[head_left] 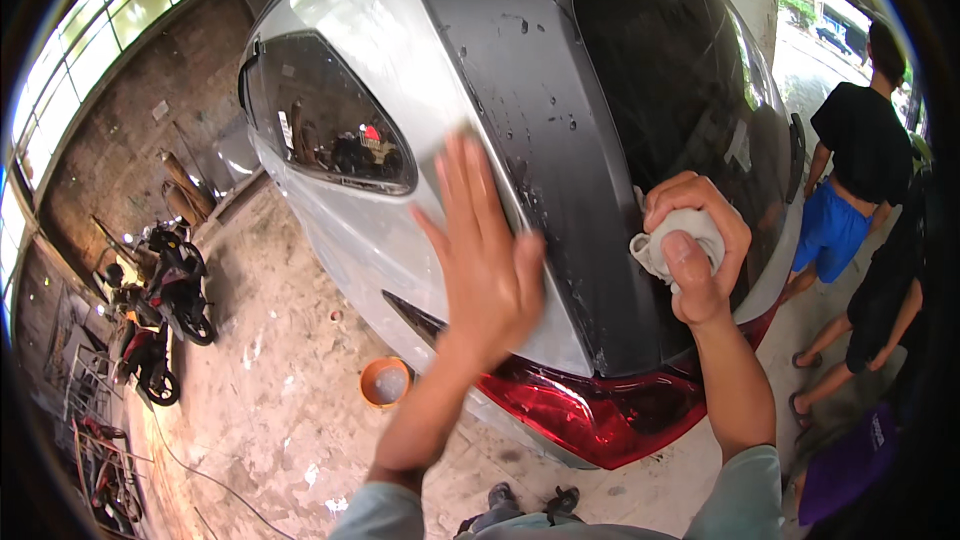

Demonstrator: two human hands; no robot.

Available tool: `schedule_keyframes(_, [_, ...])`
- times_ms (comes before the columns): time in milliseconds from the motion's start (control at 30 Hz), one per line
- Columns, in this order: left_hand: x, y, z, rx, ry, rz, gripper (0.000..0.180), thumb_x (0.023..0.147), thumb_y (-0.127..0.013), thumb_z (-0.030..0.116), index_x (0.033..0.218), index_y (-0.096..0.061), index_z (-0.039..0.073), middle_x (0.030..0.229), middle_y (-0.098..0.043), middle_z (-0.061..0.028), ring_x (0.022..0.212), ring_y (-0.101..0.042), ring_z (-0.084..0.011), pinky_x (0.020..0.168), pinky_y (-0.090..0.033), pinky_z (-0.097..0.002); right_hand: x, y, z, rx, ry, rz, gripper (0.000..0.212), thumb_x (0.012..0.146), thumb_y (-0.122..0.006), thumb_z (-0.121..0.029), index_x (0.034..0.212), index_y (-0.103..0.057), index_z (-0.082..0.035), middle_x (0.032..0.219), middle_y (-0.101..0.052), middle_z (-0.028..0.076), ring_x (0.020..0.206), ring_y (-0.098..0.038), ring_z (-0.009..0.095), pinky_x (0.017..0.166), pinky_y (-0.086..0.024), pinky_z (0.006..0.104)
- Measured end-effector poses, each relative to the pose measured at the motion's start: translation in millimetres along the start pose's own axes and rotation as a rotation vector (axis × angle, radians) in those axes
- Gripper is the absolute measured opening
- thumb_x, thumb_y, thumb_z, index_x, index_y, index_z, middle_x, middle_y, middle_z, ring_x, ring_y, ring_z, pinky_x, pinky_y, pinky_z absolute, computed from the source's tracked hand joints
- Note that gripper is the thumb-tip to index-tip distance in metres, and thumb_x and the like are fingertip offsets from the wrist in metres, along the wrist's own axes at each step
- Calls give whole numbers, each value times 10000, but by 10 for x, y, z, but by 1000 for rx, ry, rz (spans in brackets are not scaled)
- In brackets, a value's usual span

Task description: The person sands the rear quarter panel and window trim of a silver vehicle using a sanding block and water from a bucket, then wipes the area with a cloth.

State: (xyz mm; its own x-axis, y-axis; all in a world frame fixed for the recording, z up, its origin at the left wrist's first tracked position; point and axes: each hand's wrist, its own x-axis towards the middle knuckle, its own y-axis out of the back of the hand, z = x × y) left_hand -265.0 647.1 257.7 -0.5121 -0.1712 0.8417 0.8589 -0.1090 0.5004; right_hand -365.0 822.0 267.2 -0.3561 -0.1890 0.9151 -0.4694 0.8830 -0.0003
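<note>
My left hand lies flat on the silver rear side panel of a car, its fingers stretched up beside the dark grey pillar panel and slightly smeared by motion. A bunched, whitish cloth is gripped in my right hand, over the edge between the grey panel and the dark rear window. Water drops and wet streaks dot the grey panel. Just below both hands is the red tail light. Left of my left hand is the small side window.
An orange bucket with cloudy liquid stands on the stained concrete floor. Motorcycles are parked by the left wall. At the right, a person in a black top and blue shorts stands near others partly in shadow.
</note>
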Motion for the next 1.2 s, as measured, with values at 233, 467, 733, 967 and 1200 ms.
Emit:
schedule_keyframes(233, [12, -65, 59, 27, 42, -2, 620, 1001, -274, 333, 1500, -105, 7, 1558, -98, -223, 1444, -80, -389, 1104, 17, -608, -1, -18, 37, -3, -17, 0, 208, 753, -610, -192, 772, -588, 14, 706, -581, 73, 598, -535, 129, 558, -402, 247])
schedule_keyframes(467, [495, 155, -82, -24, 94, 7, 664, 984, -304, 343, 1501, -68, -1, 1563, -66, -220, 1446, -38, -398, 1091, 45, -628, 35, -92, -14, 48, 11, 5, 209, 760, -622, -198, 761, -586, 9, 669, -580, 62, 575, -543, 118, 541, -405, 242])
schedule_keyframes(733, [-428, -16, 350, -67, 139, -38, 676, 993, -297, 372, 1503, -47, 7, 1564, -66, -218, 1445, -19, -403, 1088, 47, -631, 51, -32, -32, 62, 40, -9, 163, 770, -624, -155, 761, -591, 4, 666, -595, 63, 588, -564, 118, 543, -425, 241])
schedule_keyframes(967, [-405, -97, 344, -63, 140, -64, 670, 993, -294, 356, 1498, -47, -8, 1562, -54, -225, 1441, -29, -415, 1094, 25, -626, -5, 6, 45, 21, 49, 1, 157, 779, -628, -154, 759, -592, -3, 664, -599, 61, 576, -567, 119, 538, -428, 239])
schedule_keyframes(1200, [284, 105, 33, -42, 125, 0, 705, 967, -334, 365, 1502, -55, 1, 1557, -67, -238, 1433, -28, -444, 1084, 24, -643, 41, -68, -15, 76, 54, 4, 158, 780, -621, -157, 756, -595, -3, 651, -598, 60, 568, -566, 118, 528, -428, 242])
